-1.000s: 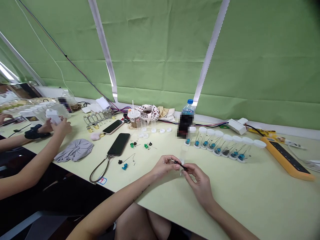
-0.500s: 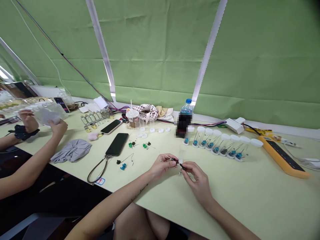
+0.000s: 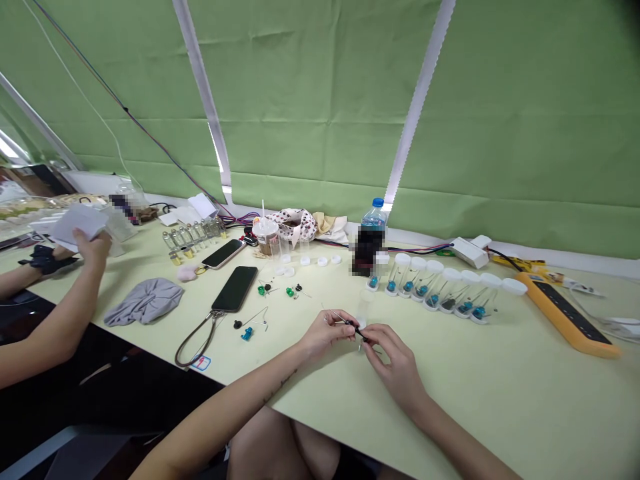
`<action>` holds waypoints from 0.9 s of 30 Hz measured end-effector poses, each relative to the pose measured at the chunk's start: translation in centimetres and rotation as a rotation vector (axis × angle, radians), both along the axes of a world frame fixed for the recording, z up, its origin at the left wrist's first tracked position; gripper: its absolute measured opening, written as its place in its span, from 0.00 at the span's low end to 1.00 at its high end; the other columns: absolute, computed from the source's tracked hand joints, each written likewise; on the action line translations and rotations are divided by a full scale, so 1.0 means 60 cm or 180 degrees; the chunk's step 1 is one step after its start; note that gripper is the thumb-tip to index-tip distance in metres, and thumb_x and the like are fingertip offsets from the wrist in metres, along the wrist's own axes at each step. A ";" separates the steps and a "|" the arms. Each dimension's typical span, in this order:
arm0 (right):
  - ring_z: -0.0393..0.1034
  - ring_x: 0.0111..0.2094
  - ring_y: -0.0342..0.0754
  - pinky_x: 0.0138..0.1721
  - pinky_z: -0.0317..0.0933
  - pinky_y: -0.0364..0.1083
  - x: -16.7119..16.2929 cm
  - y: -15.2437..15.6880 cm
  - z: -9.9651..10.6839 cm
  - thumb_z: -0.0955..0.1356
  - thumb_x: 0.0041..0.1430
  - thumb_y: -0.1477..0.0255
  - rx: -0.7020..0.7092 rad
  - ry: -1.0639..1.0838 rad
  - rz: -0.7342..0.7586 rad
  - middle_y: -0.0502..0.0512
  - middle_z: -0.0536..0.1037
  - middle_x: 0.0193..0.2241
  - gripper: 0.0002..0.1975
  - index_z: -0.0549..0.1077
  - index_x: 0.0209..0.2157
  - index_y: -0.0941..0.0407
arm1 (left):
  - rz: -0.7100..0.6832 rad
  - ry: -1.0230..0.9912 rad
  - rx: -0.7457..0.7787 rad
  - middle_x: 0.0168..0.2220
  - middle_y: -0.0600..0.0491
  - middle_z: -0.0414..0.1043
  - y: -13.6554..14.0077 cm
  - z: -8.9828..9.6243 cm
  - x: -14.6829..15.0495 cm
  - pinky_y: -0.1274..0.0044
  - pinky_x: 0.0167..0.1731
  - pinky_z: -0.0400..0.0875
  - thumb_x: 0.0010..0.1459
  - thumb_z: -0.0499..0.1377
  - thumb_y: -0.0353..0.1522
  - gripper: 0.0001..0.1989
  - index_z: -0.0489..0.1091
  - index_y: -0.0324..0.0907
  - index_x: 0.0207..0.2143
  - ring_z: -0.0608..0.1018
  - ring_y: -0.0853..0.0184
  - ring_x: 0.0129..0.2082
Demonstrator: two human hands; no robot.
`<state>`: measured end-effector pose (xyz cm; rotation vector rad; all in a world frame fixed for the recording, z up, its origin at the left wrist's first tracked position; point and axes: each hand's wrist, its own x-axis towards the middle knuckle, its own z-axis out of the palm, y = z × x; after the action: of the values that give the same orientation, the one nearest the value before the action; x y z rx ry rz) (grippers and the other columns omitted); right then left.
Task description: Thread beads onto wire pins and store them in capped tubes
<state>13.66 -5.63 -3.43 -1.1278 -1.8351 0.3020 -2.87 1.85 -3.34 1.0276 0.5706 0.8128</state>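
Note:
Both hands meet over the table near its front edge. My left hand (image 3: 325, 335) is closed in a pinch on a small black part with thin metal wire (image 3: 358, 329). My right hand (image 3: 393, 357) pinches the other end of that dark piece; its exact kind is too small to make out. Just behind the fingers stands a clear tube (image 3: 365, 305). Left of my hands lie a blue part (image 3: 247, 334) and a black round part (image 3: 237, 325) with bent wire. Farther back are green parts (image 3: 290, 292) with black pieces and wires.
At right stand several capped clear tubes (image 3: 420, 273) holding blue parts, beside an orange power strip (image 3: 567, 313). White caps (image 3: 321, 261), a bottle (image 3: 374, 220), a drink cup (image 3: 267, 237) and phones (image 3: 235, 289) lie around. A co-worker's hand (image 3: 93, 243) holds a white box at left.
My hands have drawn slightly closer, bringing the dark pieces together between the fingertips. The co-worker's hands have shifted left with the white box.

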 end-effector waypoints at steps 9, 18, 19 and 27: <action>0.70 0.38 0.49 0.37 0.66 0.48 0.000 0.000 0.000 0.61 0.61 0.78 0.0160 -0.0200 -0.0011 0.57 0.72 0.39 0.13 0.65 0.47 0.53 | -0.0012 0.0067 0.0071 0.28 0.50 0.73 0.000 0.002 0.004 0.77 0.32 0.67 0.39 0.69 0.33 0.17 0.73 0.34 0.31 0.73 0.72 0.25; 0.70 0.37 0.48 0.38 0.67 0.48 0.001 0.000 -0.003 0.61 0.60 0.78 0.0124 -0.0125 -0.0103 0.57 0.72 0.40 0.13 0.67 0.46 0.53 | -0.0004 0.0066 0.0188 0.29 0.50 0.74 0.001 0.000 0.002 0.77 0.34 0.66 0.40 0.68 0.32 0.15 0.73 0.35 0.32 0.74 0.71 0.27; 0.70 0.37 0.48 0.38 0.67 0.48 0.001 0.000 -0.004 0.61 0.60 0.78 0.0109 -0.0078 -0.0110 0.57 0.72 0.40 0.13 0.66 0.46 0.53 | 0.0001 0.0081 0.0219 0.29 0.50 0.74 0.001 0.000 0.001 0.77 0.34 0.67 0.40 0.68 0.32 0.15 0.73 0.35 0.32 0.74 0.71 0.27; 0.69 0.41 0.50 0.37 0.68 0.47 -0.002 -0.001 -0.005 0.62 0.60 0.75 0.0014 0.0147 -0.0131 0.58 0.71 0.40 0.10 0.69 0.43 0.53 | 0.0037 0.0130 0.0462 0.30 0.50 0.74 0.000 0.005 0.000 0.77 0.35 0.67 0.41 0.68 0.31 0.14 0.73 0.35 0.32 0.74 0.70 0.29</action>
<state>13.53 -5.69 -3.74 -1.1450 -1.7692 0.2976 -2.88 1.82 -3.02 1.1768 0.5588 0.8547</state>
